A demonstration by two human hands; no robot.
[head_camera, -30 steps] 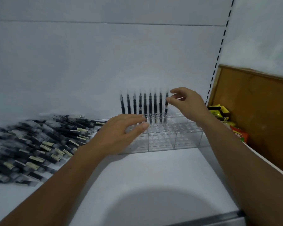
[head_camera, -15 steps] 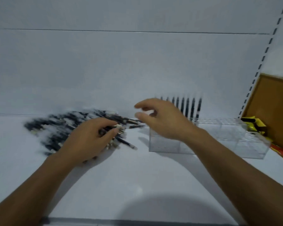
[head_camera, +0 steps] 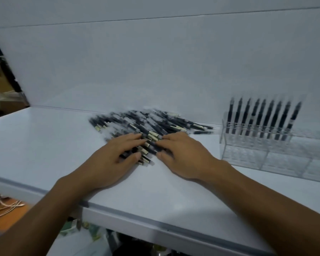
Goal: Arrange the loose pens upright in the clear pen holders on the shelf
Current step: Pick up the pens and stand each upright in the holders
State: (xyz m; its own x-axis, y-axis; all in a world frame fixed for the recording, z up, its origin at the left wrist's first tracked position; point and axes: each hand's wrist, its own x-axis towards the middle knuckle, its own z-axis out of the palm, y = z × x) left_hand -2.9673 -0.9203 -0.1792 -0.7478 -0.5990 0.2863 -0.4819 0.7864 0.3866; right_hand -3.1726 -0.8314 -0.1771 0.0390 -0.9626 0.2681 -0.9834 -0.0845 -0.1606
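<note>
Black loose pens (head_camera: 155,124) are lying heaped on the white shelf (head_camera: 44,145), beside the clear pen holder (head_camera: 266,159), where a row is already standing upright. The left hand (head_camera: 116,159) is resting on the heap with its fingers straight. The right hand (head_camera: 183,156) is touching it too, though blur is hiding whether those fingers are pinching anything. Singling out one barrel should be helping here.

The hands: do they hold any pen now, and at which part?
Nothing clearly held: left hand and right hand lay straight fingers on the near edge of the loose pens.
</note>
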